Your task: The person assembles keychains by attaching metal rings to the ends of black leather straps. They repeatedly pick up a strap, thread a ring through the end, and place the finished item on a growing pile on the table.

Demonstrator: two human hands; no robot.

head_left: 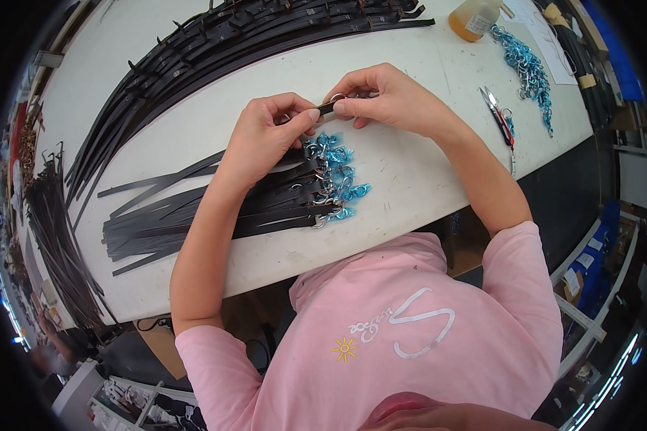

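Note:
Between my two hands is the end of a narrow black strap (326,108) with a metal ring (338,97) at it. My left hand (264,133) pinches the strap with thumb and fingertips. From the other side my right hand (388,100) closes thumb and fingers on the same end, beside the ring. My fingers cover much of this part. Just below my hands lies a bundle of black straps (158,219), their right ends carrying metal rings and clips in blue film (340,172). My left forearm crosses over this bundle.
Long black straps (194,72) stretch across the far left of the white table (424,179); more thin straps (61,230) hang at its left edge. At the right are red-handled snips (497,115), blue-wrapped metal hardware (528,68) and a bottle of amber liquid (473,19).

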